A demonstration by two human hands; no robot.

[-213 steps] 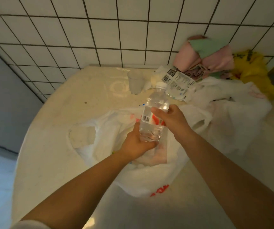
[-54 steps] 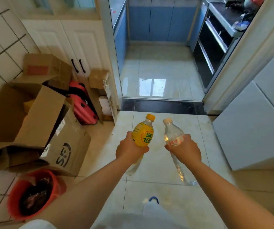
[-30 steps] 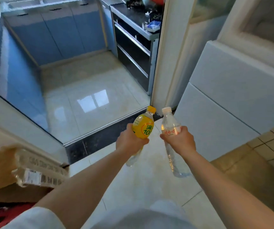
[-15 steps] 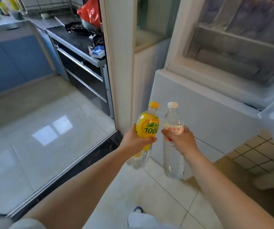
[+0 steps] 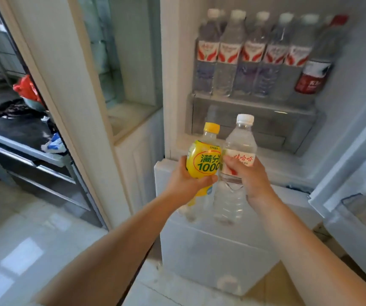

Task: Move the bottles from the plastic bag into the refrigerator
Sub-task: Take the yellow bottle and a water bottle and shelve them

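My left hand (image 5: 183, 181) grips a yellow-labelled drink bottle (image 5: 204, 159) with a yellow cap. Beside it my right hand (image 5: 249, 177) grips a clear water bottle (image 5: 238, 151) with a white cap and red lettering. Both bottles are upright, touching side by side, held in front of the open refrigerator (image 5: 175, 85). On its upper shelf (image 5: 252, 104) stands a row of several water bottles (image 5: 228, 56) with red-and-white labels, plus one red-labelled bottle (image 5: 313, 74) at the right end. The plastic bag is out of view.
The refrigerator's open door (image 5: 352, 149) stands at the right. Its closed lower white compartment (image 5: 210, 250) is below my hands. At the left a white door frame (image 5: 67, 96) borders a kitchen with a dark stove counter (image 5: 16, 127) and a red bag (image 5: 26, 88).
I have turned from the table with the bag, walked across the room and now face the refrigerator interior. Both bottles stay in my hands, now raised nearer the open compartment.
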